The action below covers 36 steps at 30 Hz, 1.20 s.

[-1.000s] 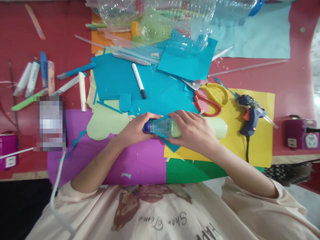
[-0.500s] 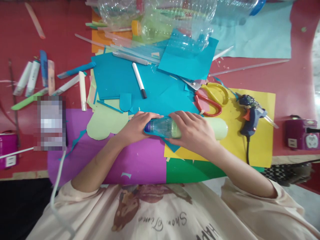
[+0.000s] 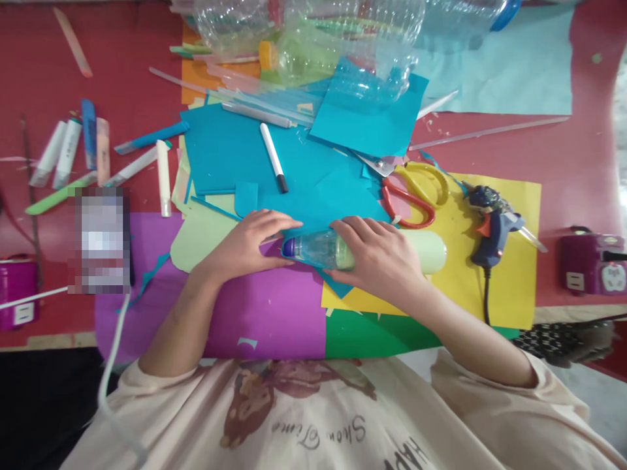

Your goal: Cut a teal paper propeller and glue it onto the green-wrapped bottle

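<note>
A clear plastic bottle (image 3: pixel 313 249) with a dark blue cap lies on its side, cap to the left, its lower body wrapped in pale green paper. My right hand (image 3: pixel 375 254) is wrapped over the bottle's middle. Along the bottle's neck and shoulder runs a strip of blue paper. My left hand (image 3: pixel 252 245) is just left of the cap, thumb and fingers apart, with nothing seen between them. Beneath are a purple sheet (image 3: pixel 274 313), a yellow sheet (image 3: pixel 509 281) and blue sheets (image 3: pixel 225 150).
Scissors (image 3: pixel 409 205) with red and yellow handles lie beyond my right hand. A glue gun (image 3: pixel 494 228) rests at right. A white marker (image 3: pixel 273 156) lies ahead, with several large clear bottles (image 3: pixel 343 39) behind. At left are several markers (image 3: pixel 68 153) and a phone (image 3: pixel 102 241).
My left hand has let go of the bottle's cap end and moved left, its fingers spreading. My right hand and the bottle have stayed in place.
</note>
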Each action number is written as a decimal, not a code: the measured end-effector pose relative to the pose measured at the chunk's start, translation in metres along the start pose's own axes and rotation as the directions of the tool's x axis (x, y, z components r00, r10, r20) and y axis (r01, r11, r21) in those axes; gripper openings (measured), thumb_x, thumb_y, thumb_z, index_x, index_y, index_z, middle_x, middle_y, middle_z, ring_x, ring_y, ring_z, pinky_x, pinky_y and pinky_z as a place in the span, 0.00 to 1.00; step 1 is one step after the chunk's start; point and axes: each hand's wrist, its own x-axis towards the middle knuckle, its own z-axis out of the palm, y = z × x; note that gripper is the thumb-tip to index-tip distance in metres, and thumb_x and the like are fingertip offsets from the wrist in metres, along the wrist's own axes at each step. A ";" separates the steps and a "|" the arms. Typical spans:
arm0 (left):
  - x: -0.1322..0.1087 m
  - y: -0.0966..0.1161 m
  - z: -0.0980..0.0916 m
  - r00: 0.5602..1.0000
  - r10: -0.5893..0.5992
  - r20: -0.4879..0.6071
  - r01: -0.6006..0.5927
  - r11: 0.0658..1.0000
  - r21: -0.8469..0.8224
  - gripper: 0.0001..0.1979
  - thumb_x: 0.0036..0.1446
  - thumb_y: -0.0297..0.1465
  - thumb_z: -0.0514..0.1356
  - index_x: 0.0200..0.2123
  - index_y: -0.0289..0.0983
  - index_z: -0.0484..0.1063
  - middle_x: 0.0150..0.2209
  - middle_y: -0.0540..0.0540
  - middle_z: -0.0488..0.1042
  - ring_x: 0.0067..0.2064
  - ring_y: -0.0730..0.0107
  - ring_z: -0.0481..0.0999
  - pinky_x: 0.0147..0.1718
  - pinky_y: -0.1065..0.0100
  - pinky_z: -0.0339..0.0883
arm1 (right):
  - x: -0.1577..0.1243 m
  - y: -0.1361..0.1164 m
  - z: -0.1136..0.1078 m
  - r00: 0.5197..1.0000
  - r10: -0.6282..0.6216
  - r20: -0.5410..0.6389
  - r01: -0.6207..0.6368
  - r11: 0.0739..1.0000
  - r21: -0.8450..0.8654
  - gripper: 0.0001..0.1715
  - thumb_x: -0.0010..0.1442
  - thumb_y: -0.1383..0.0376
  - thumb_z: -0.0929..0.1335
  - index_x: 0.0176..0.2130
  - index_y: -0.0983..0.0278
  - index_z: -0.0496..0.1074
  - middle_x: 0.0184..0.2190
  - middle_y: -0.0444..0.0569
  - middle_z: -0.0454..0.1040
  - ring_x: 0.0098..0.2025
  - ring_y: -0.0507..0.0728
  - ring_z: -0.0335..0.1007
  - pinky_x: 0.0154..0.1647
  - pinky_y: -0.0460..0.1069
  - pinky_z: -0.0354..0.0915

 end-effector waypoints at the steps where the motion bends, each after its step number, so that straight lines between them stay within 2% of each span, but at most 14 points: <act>1: -0.001 -0.002 -0.001 1.000 0.024 0.002 -0.024 1.000 0.018 0.32 0.57 0.57 0.53 0.53 0.41 0.73 0.51 0.43 0.77 0.54 0.59 0.73 0.61 0.57 0.57 | 0.000 0.000 0.000 1.000 0.000 0.001 0.000 1.000 0.000 0.33 0.56 0.50 0.72 0.52 0.69 0.70 0.46 0.59 0.78 0.42 0.63 0.73 0.39 0.54 0.64; 5: -0.001 -0.007 -0.001 0.994 0.103 -0.023 -0.100 0.990 0.096 0.30 0.59 0.56 0.52 0.49 0.39 0.76 0.45 0.43 0.80 0.49 0.61 0.75 0.57 0.59 0.61 | 0.000 0.000 0.000 1.000 0.005 -0.002 -0.005 1.000 -0.009 0.34 0.55 0.50 0.73 0.52 0.69 0.70 0.45 0.59 0.78 0.41 0.63 0.73 0.38 0.53 0.64; 13: -0.004 -0.013 0.001 0.972 0.229 -0.044 -0.212 0.947 0.239 0.28 0.65 0.50 0.49 0.53 0.37 0.75 0.46 0.40 0.81 0.50 0.60 0.76 0.55 0.59 0.63 | 0.000 -0.002 -0.001 0.999 -0.010 -0.042 0.009 1.000 -0.018 0.35 0.52 0.50 0.75 0.51 0.70 0.71 0.43 0.58 0.80 0.40 0.63 0.75 0.38 0.53 0.65; 18: -0.003 -0.015 0.001 0.978 0.203 -0.035 -0.191 0.957 0.218 0.29 0.65 0.50 0.48 0.54 0.35 0.75 0.47 0.39 0.80 0.50 0.59 0.76 0.55 0.58 0.63 | 0.001 -0.002 -0.001 0.999 0.000 -0.040 0.001 1.000 0.009 0.34 0.52 0.50 0.75 0.50 0.70 0.72 0.41 0.58 0.81 0.39 0.62 0.76 0.36 0.52 0.65; 24: 0.000 -0.013 0.002 0.994 0.112 0.004 -0.111 0.981 0.157 0.25 0.64 0.49 0.53 0.52 0.39 0.76 0.47 0.42 0.81 0.51 0.61 0.76 0.57 0.59 0.61 | 0.000 -0.002 0.000 0.999 0.016 -0.042 -0.016 1.000 0.015 0.36 0.51 0.50 0.75 0.50 0.73 0.72 0.40 0.60 0.81 0.40 0.63 0.77 0.37 0.53 0.66; 31: 0.000 -0.011 0.001 0.994 0.109 0.001 -0.108 0.987 0.122 0.30 0.61 0.54 0.52 0.53 0.39 0.74 0.51 0.42 0.79 0.53 0.59 0.74 0.57 0.58 0.60 | 0.001 -0.001 0.001 0.999 0.029 -0.024 -0.029 0.999 0.022 0.35 0.52 0.50 0.75 0.49 0.72 0.71 0.40 0.60 0.81 0.40 0.64 0.77 0.37 0.53 0.66; 36: -0.001 -0.010 -0.001 0.996 0.091 -0.002 -0.091 0.991 0.097 0.26 0.63 0.52 0.52 0.52 0.41 0.75 0.49 0.44 0.80 0.54 0.61 0.74 0.60 0.58 0.58 | 0.001 -0.004 -0.001 0.999 0.045 0.009 -0.045 0.998 0.041 0.36 0.53 0.51 0.75 0.51 0.72 0.71 0.42 0.62 0.80 0.42 0.65 0.76 0.39 0.54 0.66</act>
